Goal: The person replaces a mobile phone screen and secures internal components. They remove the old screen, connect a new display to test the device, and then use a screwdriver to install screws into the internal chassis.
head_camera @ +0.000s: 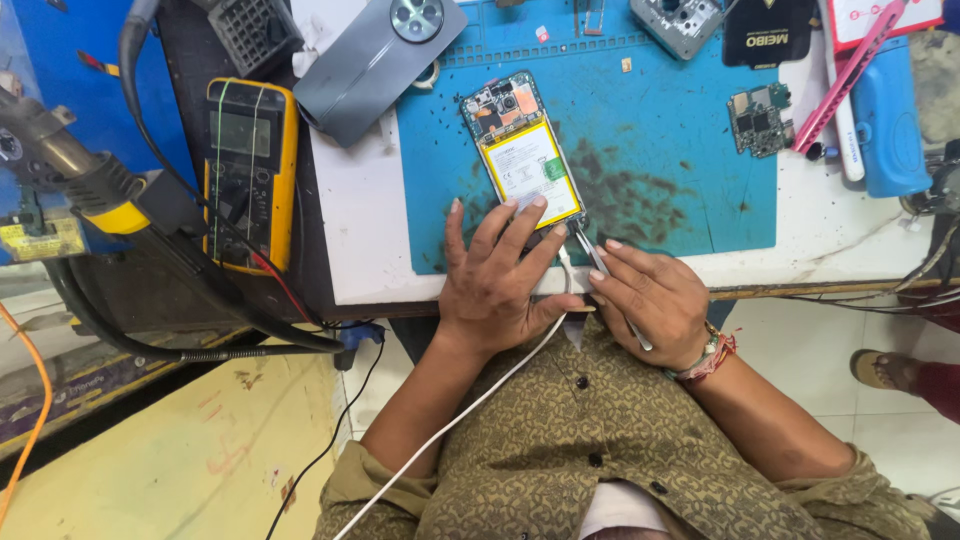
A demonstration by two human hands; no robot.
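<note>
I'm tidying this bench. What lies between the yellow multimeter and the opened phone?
In the head view, only bare white tabletop and the blue mat's edge separate multimeter from phone.

On the opened phone [522,150], lying tilted on the blue mat [690,190]: a battery label [530,172], rectangular, yellow-edged with a white field and a small green patch at its right side. On the yellow multimeter [250,170] to the left: a rectangular grey-green screen [240,132], blank. At the top right: a black package [768,32] with pale lettering and a small yellow mark, lying flat, partly cut off by the frame's edge. Beside it, in the top right corner: a white card or package [890,15] edged in red, only partly in view. At the far left: a small yellow label [40,240] on the blue equipment, worn, with dark print.
</note>
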